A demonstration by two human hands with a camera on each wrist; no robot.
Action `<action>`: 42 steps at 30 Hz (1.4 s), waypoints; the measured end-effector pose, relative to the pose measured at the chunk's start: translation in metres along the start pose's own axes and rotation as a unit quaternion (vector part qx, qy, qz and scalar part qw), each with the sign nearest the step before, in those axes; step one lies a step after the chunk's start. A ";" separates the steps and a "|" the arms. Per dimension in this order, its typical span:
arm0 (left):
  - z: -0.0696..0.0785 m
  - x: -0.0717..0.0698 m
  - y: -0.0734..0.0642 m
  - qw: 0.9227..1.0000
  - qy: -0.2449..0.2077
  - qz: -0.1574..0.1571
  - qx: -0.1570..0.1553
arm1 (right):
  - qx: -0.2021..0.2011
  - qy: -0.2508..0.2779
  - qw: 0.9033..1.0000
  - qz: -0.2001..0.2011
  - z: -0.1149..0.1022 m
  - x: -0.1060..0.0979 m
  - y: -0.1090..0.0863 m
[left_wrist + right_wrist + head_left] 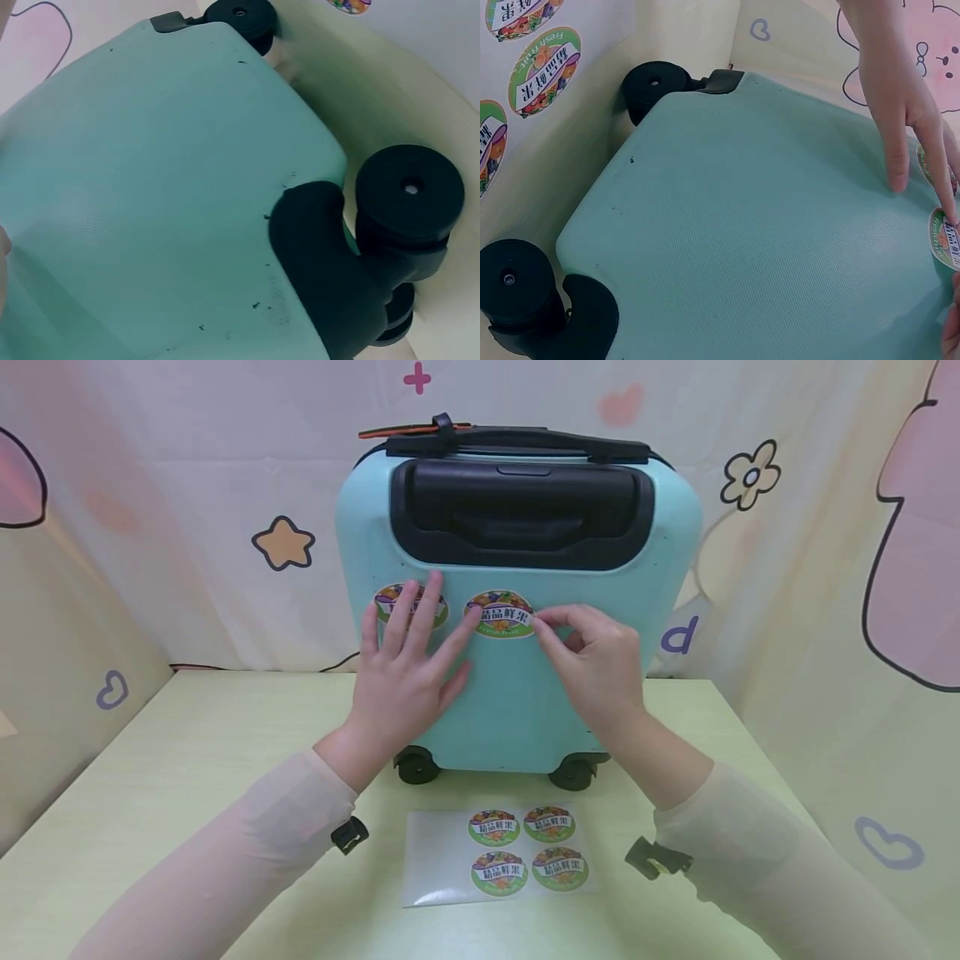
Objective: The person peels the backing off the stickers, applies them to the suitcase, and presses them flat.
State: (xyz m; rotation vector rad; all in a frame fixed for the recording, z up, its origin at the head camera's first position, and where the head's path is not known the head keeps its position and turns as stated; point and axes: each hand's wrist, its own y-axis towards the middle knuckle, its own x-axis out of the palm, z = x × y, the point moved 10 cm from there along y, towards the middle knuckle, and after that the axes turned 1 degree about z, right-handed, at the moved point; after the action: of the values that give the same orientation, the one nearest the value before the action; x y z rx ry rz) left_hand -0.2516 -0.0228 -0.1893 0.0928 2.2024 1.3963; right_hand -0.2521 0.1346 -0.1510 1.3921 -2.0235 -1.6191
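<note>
A light teal suitcase (510, 710) stands upright on the table, its black handle recess (525, 514) at the top. Against its face lies an oval fruit sticker (504, 602), its right edge pinched between the thumb and index finger of my right hand (596, 664). My left hand (397, 681) has its fingers spread straight on the suitcase, the index fingertip touching that sticker's left end. Another fruit sticker (386, 602) is partly hidden under the left fingers. In the right wrist view, the left hand (911, 97) reaches down to the sticker (939, 240).
On the table in front of the suitcase, a white sticker sheet (438, 860) carries several oval fruit stickers. Black wheels (573, 774) support the suitcase. A patterned cloth (187, 527) hangs behind and at the sides.
</note>
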 end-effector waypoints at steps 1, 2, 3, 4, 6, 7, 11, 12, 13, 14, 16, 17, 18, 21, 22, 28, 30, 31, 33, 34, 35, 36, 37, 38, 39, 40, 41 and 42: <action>0.000 0.001 -0.001 1.000 -0.003 0.000 0.002 | 0.000 -0.001 1.000 0.000 0.000 0.000 0.000; 0.001 0.001 -0.001 1.000 -0.005 -0.001 0.005 | 0.001 0.000 1.000 -0.001 0.000 0.000 0.000; 0.001 0.002 -0.002 1.000 -0.007 -0.002 0.007 | 0.002 0.000 1.000 -0.001 0.001 0.000 0.000; 0.001 0.003 -0.003 1.000 -0.007 -0.005 0.008 | 0.003 0.000 1.000 -0.001 0.001 0.000 0.000; 0.002 0.006 -0.005 1.000 -0.007 -0.014 0.011 | 0.004 0.002 1.000 -0.002 0.002 0.000 -0.001; 0.002 0.007 -0.006 1.000 -0.006 -0.018 0.012 | 0.003 0.002 1.000 -0.002 0.002 0.000 -0.001; 0.004 0.010 -0.010 1.000 -0.006 -0.028 0.013 | -0.001 0.001 1.000 0.000 0.001 0.000 -0.001; 0.004 0.010 -0.010 1.000 -0.008 -0.026 0.014 | -0.003 0.000 1.000 0.000 0.001 0.000 -0.002; 0.005 0.009 -0.011 1.000 -0.009 -0.024 0.015 | -0.004 0.000 1.000 0.001 0.001 0.000 -0.002; 0.005 0.009 -0.012 1.000 -0.012 -0.021 0.016 | -0.004 -0.001 1.000 0.001 0.001 0.000 -0.002; 0.006 0.009 -0.014 1.000 -0.017 -0.015 0.019 | -0.003 0.000 1.000 0.001 0.002 0.000 -0.002; 0.007 0.009 -0.015 1.000 -0.018 -0.015 0.021 | -0.002 0.000 1.000 0.001 0.002 0.000 -0.002; 0.007 0.010 -0.016 0.999 -0.019 -0.017 0.022 | -0.001 0.001 1.000 0.000 0.002 0.000 -0.002; 0.009 0.014 -0.020 0.999 -0.016 -0.028 0.028 | 0.001 0.004 1.000 0.000 0.003 0.000 -0.002; 0.010 0.014 -0.022 0.999 -0.017 -0.028 0.030 | 0.001 0.004 1.000 -0.001 0.003 0.000 -0.002; 0.010 0.010 -0.017 0.999 -0.032 0.005 0.036 | 0.002 0.006 1.000 -0.004 0.003 0.001 -0.002; 0.008 0.009 -0.009 0.999 -0.028 0.005 0.027 | 0.005 0.006 1.000 -0.005 0.004 0.001 -0.001; 0.008 0.008 -0.004 0.999 -0.027 0.003 0.022 | 0.007 0.007 1.000 -0.005 0.004 0.001 -0.001; 0.006 0.007 0.005 1.000 -0.025 -0.001 0.010 | 0.010 0.009 1.000 -0.005 0.004 0.000 -0.001; 0.006 0.006 0.009 1.000 -0.025 -0.001 0.003 | 0.009 0.009 1.000 -0.005 0.004 0.000 -0.001; 0.005 0.006 0.012 1.000 -0.023 0.001 -0.002 | 0.008 0.010 1.000 -0.004 0.003 0.000 -0.001; 0.004 0.005 0.014 1.000 -0.022 0.002 -0.007 | 0.008 0.010 1.000 -0.005 0.003 0.000 -0.001; 0.004 0.005 0.016 1.000 -0.019 0.003 -0.011 | 0.007 0.010 1.000 -0.005 0.003 0.000 -0.001; 0.004 0.004 0.017 1.000 -0.015 0.004 -0.014 | 0.007 0.010 1.000 -0.006 0.002 0.000 -0.001; 0.004 0.004 0.017 1.000 -0.011 0.006 -0.015 | 0.008 0.010 1.000 -0.006 0.002 0.000 -0.001; 0.004 0.004 0.017 1.000 -0.006 0.006 -0.016 | 0.008 0.009 1.000 -0.007 0.002 0.000 0.000; 0.004 0.004 0.017 1.000 -0.004 0.007 -0.016 | 0.009 0.007 1.000 -0.008 0.002 0.000 0.000; 0.005 0.004 0.016 1.000 -0.005 0.006 -0.015 | 0.011 0.005 1.000 -0.009 0.002 0.000 0.000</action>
State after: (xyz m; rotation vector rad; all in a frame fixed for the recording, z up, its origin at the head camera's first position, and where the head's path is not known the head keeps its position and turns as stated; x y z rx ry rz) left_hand -0.2565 -0.0099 -0.1787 0.1009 2.1765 1.4310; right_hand -0.2533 0.1361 -0.1520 1.4264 -2.0344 -1.5977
